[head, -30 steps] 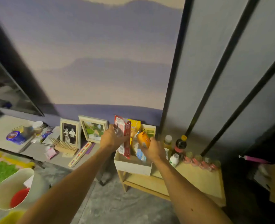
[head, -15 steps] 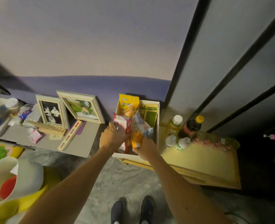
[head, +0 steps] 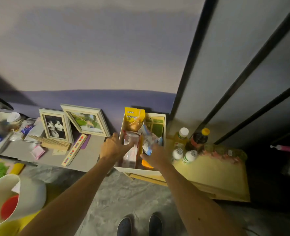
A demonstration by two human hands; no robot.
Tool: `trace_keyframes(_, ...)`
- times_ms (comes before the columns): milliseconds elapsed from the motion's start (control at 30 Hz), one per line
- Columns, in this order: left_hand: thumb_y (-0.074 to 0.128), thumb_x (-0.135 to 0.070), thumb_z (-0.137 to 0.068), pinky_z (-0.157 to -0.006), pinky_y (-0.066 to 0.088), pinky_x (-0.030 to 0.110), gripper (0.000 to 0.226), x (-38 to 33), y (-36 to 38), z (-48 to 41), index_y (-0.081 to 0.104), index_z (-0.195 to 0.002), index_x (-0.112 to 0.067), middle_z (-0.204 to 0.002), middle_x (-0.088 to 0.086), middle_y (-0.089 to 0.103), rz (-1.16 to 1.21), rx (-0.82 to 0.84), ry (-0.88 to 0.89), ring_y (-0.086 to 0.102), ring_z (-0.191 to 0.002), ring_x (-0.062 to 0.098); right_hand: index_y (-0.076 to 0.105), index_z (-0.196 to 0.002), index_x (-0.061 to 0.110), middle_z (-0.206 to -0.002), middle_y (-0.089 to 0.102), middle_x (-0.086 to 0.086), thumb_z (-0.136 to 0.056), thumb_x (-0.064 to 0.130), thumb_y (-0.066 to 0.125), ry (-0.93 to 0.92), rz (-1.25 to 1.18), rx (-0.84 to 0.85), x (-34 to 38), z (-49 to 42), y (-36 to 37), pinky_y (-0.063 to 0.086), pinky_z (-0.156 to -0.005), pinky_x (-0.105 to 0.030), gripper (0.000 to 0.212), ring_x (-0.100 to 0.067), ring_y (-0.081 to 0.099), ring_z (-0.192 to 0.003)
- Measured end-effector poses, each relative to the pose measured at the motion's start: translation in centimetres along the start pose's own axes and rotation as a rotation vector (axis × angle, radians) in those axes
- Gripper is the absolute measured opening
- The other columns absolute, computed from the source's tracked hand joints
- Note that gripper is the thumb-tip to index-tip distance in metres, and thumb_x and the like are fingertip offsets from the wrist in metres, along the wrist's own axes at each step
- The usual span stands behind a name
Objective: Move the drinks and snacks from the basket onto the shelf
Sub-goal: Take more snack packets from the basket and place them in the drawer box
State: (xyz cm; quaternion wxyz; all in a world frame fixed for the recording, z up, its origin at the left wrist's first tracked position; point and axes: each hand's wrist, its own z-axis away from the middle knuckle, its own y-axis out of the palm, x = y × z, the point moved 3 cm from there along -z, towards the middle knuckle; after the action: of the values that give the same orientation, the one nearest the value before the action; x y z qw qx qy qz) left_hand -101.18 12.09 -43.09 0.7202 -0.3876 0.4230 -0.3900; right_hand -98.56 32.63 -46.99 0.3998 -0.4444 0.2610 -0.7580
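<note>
A white basket (head: 137, 171) stands on the left end of a low wooden shelf (head: 212, 174). In it are a red-and-white carton (head: 132, 155) lying flat, a yellow snack bag (head: 134, 118), a white-and-blue packet (head: 148, 142), an orange packet (head: 146, 164) and a green pack (head: 156, 126). My left hand (head: 114, 147) straddles the basket's left wall, fingers spread on the carton. My right hand (head: 155, 156) lies open over the orange packet, its fingertips at the white-and-blue packet.
On the shelf beside the basket stand a pale bottle (head: 181, 137), a dark bottle with a yellow cap (head: 198, 139), two small white bottles (head: 189, 156) and a row of small jars (head: 222, 153). Picture frames (head: 88, 121) lean on a grey ledge at left. A white bin (head: 13, 196) sits on the floor.
Both hands came down into the basket. The carton and the orange packet, held up earlier, now lie inside it, and my fingers have loosened. The view tilted downward.
</note>
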Motion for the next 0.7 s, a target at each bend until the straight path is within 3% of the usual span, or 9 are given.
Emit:
trace_keyframes(67, 0.050, -0.103, -0.068, -0.074, 0.058, 0.038, 0.095, -0.8, -3.5, 1.7, 0.056, -0.116, -0.022, -0.112, 0.005, 0.071, 0.037, -0.037, 0.055, 0.064, -0.085, 0.020, 0.047, -0.151, 0.019, -0.134, 0.065, -0.006, -0.092, 0.064, 0.069, -0.083, -0.014, -0.087, 1.0, 1.2, -3.0, 0.051, -0.089, -0.035, 0.077, -0.029, 0.065, -0.122)
trace_keyframes(133, 0.057, -0.089, -0.082, -0.077, 0.050, 0.035, 0.090, -1.2, -6.5, 3.1, 0.053, -0.134, -0.016, -0.133, 0.011, 0.065, 0.055, -0.114, 0.118, 0.062, -0.097, 0.025, 0.049, -0.147, 0.018, -0.138, 0.062, -0.005, -0.093, 0.067, 0.066, -0.136, 0.006, -0.183, 1.9, 2.4, -6.1, 0.050, -0.087, -0.035, 0.075, -0.028, 0.064, -0.123)
trace_keyframes(233, 0.049, -0.094, -0.081, -0.109, 0.047, 0.051, 0.112, -1.0, -10.8, 4.8, 0.034, -0.158, -0.014, -0.162, 0.014, 0.042, -0.017, -0.257, 0.190, 0.049, -0.142, 0.036, 0.044, -0.151, 0.017, -0.151, 0.052, -0.008, -0.090, 0.076, 0.060, -0.183, 0.090, -0.308, 3.5, 4.2, -10.7, 0.051, -0.104, -0.039, 0.086, -0.029, 0.055, -0.137)
trace_keyframes(300, 0.038, -0.100, -0.077, -0.122, 0.037, 0.055, 0.122, -0.2, -12.7, 5.0, 0.024, -0.164, -0.015, -0.170, 0.013, 0.029, -0.071, -0.302, 0.199, 0.033, -0.155, 0.035, 0.035, -0.160, 0.013, -0.164, 0.040, -0.013, -0.090, 0.080, 0.055, -0.184, 0.138, -0.345, 4.5, 5.4, -13.1, 0.044, -0.117, -0.046, 0.099, -0.033, 0.042, -0.150)
trace_keyframes(467, 0.010, -0.108, -0.068, -0.126, 0.029, 0.057, 0.135, 0.4, -17.7, 7.8, 0.022, -0.166, -0.015, -0.173, 0.012, 0.025, -0.138, -0.360, 0.215, 0.027, -0.158, 0.035, 0.020, -0.168, 0.010, -0.173, 0.024, -0.015, -0.091, 0.082, 0.052, -0.153, 0.182, -0.402, 7.2, 10.2, -17.2, 0.032, -0.125, -0.047, 0.110, -0.036, 0.026, -0.159)
trace_keyframes(700, 0.035, -0.099, -0.080, -0.121, 0.035, 0.059, 0.118, 1.5, -20.1, 12.8, 0.028, -0.163, -0.015, -0.167, 0.015, 0.034, -0.122, -0.377, 0.364, 0.036, -0.152, 0.038, 0.031, -0.161, 0.009, -0.163, 0.041, -0.017, -0.090, 0.081, 0.056, -0.082, 0.149, -0.564, 8.1, 19.1, -17.6, 0.044, -0.118, -0.047, 0.104, -0.035, 0.043, -0.148)
